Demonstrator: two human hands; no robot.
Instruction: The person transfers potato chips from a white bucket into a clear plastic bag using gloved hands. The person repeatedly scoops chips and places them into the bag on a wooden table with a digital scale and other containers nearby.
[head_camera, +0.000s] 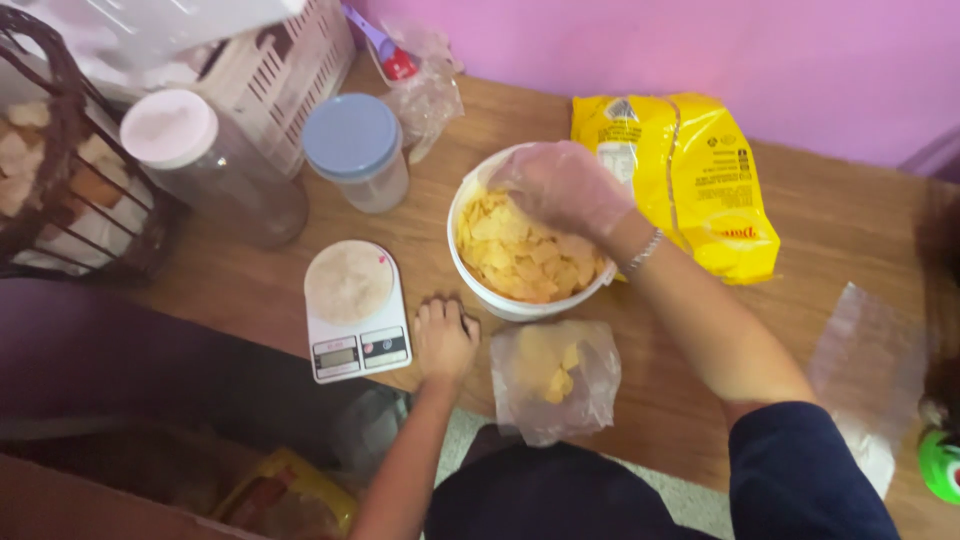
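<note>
One white tub (470, 262) of chips at centre — gloved right hand (562, 186) cupped inside, grasp unclear; bare left hand (443, 338) rests flat, empty — two lidded jars (215, 165) upper left.

My right hand (565, 188) is in the bowl (480, 290) on the chips (520, 260). Left of the bowl: my left hand (443, 338), then the scale (352, 310). Before it lies a bag (555, 378); right of it, a packet (690, 180).

Two jars (215, 165), one bowl (480, 290), one scale (355, 310).
</note>
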